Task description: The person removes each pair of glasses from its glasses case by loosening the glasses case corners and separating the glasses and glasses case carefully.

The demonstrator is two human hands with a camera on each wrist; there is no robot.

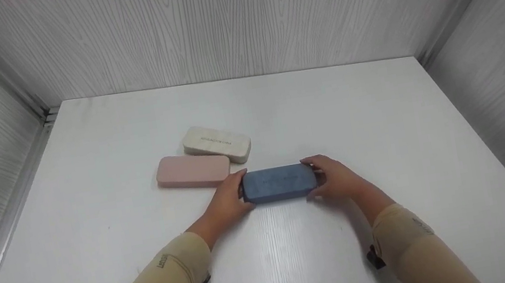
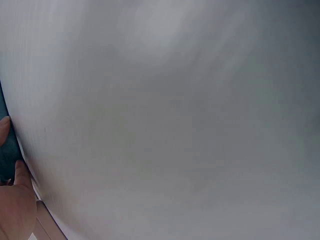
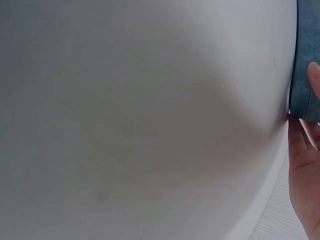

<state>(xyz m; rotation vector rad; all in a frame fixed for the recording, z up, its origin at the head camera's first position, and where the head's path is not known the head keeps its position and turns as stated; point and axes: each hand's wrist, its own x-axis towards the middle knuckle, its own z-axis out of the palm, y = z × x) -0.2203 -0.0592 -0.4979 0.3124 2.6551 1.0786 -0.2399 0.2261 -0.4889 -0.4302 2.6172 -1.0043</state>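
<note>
The white table (image 1: 353, 105) runs back to a gray, stripy back wall (image 1: 233, 23). There is a wide stretch of table top from the right hand (image 1: 338, 179) to the table's right edge, and more behind the blue case (image 1: 279, 182). The left side is tighter: a pink case (image 1: 193, 170) lies just beside the left hand (image 1: 230, 197), and a cream case (image 1: 217, 143) sits slantwise right behind the pink one. Past them, more table goes on to the left edge.

The blue case is near the middle of the table, between the two hands. The left hand grips its left end and the right hand grips its right end, each with the thumb on the near side and fingers on the far side. The case is long, with round corners and a flat top. Its blue looks a bit cloudy, with faint marks on top. A thin line runs along its side. Its long side faces the person.
</note>
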